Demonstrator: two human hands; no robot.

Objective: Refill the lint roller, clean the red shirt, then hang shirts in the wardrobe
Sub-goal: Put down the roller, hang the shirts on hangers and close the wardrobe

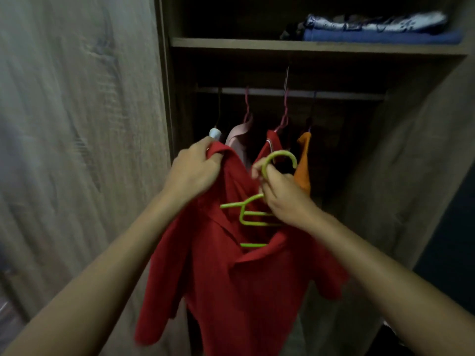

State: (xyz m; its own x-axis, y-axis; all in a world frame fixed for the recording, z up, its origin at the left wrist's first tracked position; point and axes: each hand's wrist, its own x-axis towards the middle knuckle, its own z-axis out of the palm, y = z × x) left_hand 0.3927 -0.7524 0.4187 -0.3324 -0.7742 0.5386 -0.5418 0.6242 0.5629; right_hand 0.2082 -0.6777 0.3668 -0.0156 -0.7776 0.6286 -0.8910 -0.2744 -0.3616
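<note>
A red shirt (pixel 231 283) hangs in front of me, before the open wardrobe. My left hand (pixel 192 170) is shut on its collar at the upper left. My right hand (pixel 280 194) grips the neck of a green plastic hanger (pixel 246 214), whose hook (pixel 281 156) curves up above my fingers. The hanger's bars lie inside the shirt's neck opening, and its right half is hidden by the cloth and my hand. Behind them runs the wardrobe rail (pixel 290 93).
On the rail hang a pink garment (pixel 237 137), another red garment (pixel 272 147) and an orange one (pixel 304 163), on thin hangers. Folded blue and patterned cloth (pixel 377 29) lies on the shelf (pixel 257 44) above. The wardrobe door (pixel 77 124) stands at my left.
</note>
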